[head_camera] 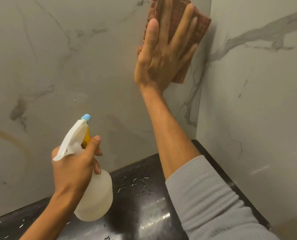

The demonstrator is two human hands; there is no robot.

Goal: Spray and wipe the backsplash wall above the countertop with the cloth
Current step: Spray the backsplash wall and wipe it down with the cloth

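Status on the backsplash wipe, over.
Left hand grips spray bottle above countertop. Right hand flat, pressing cloth on backsplash near corner. Nothing blocking the wipe.

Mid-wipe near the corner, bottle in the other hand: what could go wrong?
The right hand only presses the brown textured cloth flat on the marble-look backsplash wall, so it may slip free. The left hand holds the white spray bottle over the droplet-speckled black countertop; drips could pool.
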